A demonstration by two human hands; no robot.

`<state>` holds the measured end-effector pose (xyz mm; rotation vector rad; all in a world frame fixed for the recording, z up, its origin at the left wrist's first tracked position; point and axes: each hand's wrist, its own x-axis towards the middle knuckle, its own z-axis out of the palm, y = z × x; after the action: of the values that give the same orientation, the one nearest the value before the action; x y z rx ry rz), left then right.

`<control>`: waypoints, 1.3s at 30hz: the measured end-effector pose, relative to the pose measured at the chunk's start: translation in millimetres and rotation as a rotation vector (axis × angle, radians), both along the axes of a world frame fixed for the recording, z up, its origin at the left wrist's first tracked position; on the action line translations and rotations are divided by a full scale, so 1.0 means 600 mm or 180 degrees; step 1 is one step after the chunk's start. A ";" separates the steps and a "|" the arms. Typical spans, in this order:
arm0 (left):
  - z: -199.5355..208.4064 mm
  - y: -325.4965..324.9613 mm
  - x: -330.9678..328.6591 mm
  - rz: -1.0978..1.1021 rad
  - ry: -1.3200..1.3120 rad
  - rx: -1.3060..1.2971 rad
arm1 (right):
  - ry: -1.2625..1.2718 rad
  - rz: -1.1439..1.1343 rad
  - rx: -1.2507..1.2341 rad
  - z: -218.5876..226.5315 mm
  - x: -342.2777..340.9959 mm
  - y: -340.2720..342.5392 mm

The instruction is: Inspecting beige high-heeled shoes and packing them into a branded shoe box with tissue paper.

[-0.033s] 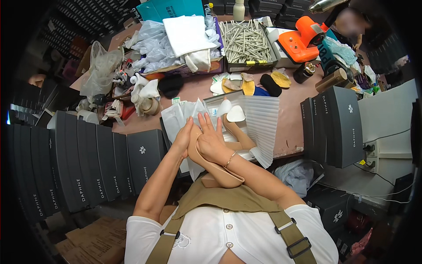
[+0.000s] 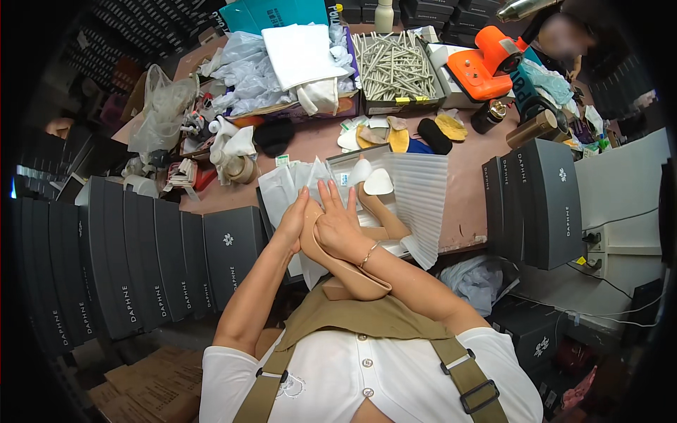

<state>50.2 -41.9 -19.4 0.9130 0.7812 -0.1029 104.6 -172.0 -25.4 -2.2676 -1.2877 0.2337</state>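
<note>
A beige block-heeled pump (image 2: 356, 277) lies between my two hands, its heel end resting low against my apron and its toe pointing away. My left hand (image 2: 293, 224) wraps the left side of its toe end. My right hand (image 2: 340, 229) grips the shoe's front from the right, its fingers stretched forward past the toe and its thumb side at the opening. Just beyond, a second beige pump (image 2: 386, 213) lies in an open shoe box (image 2: 341, 161), with white pads (image 2: 378, 182) at its upper end. White tissue paper (image 2: 276, 185) spreads under my left hand.
Dark shoe boxes (image 2: 233, 247) stand in a row at left, with more boxes (image 2: 551, 201) at right. Farther back are a box of whitish sticks (image 2: 395, 67), an orange device (image 2: 479, 67), a white cloth (image 2: 300, 56) and coloured pads (image 2: 398, 135). Ribbed wrapping (image 2: 421, 201) overhangs the table edge.
</note>
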 end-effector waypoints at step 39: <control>-0.021 -0.106 -0.078 0.0518 -0.0481 -0.0728 | 0.1379 -0.0118 0.0223 -0.012 0.037 -0.070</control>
<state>3.3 -105.5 -32.1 0.6304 0.6844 0.0195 127.0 -214.3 -32.7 -2.0319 -1.0077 0.6181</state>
